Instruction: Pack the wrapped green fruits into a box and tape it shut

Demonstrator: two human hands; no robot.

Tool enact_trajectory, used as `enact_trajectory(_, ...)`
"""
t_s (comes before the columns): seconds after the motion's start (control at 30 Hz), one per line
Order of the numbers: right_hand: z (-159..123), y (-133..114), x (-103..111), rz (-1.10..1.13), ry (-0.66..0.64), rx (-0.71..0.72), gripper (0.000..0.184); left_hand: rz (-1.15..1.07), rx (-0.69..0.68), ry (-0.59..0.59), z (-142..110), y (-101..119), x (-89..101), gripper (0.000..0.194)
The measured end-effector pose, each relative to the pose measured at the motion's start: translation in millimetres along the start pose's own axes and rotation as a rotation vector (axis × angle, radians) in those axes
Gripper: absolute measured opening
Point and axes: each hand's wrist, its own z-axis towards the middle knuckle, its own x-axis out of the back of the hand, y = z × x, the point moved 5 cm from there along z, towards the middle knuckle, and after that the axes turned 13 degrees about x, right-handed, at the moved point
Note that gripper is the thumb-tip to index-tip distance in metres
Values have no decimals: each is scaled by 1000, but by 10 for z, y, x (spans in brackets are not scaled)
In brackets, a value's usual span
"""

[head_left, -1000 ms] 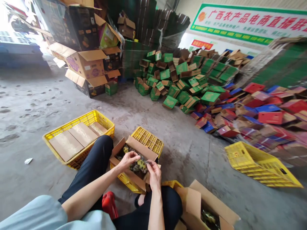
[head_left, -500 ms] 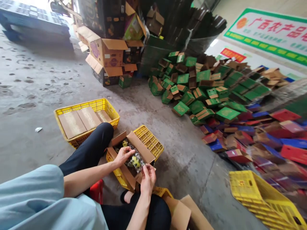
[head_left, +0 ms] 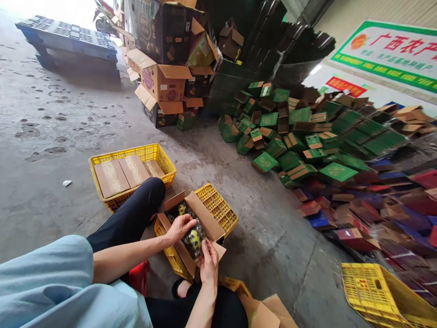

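Note:
An open brown cardboard box (head_left: 205, 218) rests on an overturned yellow plastic crate (head_left: 218, 207) in front of my knees. Inside lies a clear plastic bag of yellow-green fruit (head_left: 193, 237). My left hand (head_left: 180, 226) curls over the bag's near left side, fingers closed on the plastic. My right hand (head_left: 208, 262) pinches the bag's lower edge from the near side. Both hands are inside the box's open flaps.
A yellow crate (head_left: 164, 159) with closed brown boxes sits left of my leg. Another yellow crate (head_left: 375, 291) lies at the lower right. A heap of green, red and blue cartons (head_left: 307, 146) fills the right. Stacked large cartons (head_left: 164, 82) stand behind. An open box (head_left: 262, 312) lies near my right knee.
My head has turned left and down, shifting the scene rightwards. Both hands stay on the fruit bag in the box, with my right hand moved slightly closer to it.

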Motion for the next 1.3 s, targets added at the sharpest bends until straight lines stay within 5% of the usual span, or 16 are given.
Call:
enact_trajectory(0.13, 2, 46, 85, 42, 199, -98, 53, -294, 310, -89, -48, -178, -93, 65)
enact_trajectory(0.23, 38, -5, 69, 50, 212, -57, 56, -402, 416, -291, -195, -214, -270, 66)
enact_trajectory(0.37, 50, -58, 9, 113, 199, -13, 58, -362, 249, -484, -335, -99, -440, 68)
enact_trajectory(0.6, 89, -72, 22, 92, 133, 59, 59, -140, 189, -443, -296, -31, -321, 68)
enact_trajectory(0.97, 96, 90, 142, 141, 309, 8, 55, -17, 98, -423, -254, -126, -314, 70)
enact_trajectory(1.1, 109, 20, 149, 170, 302, 64, 62, 241, 16, -379, -193, -132, -234, 68)
enact_trajectory(1.3, 99, -14, 115, 134, 220, 67, 40, 388, -41, -432, -209, -146, -160, 76)
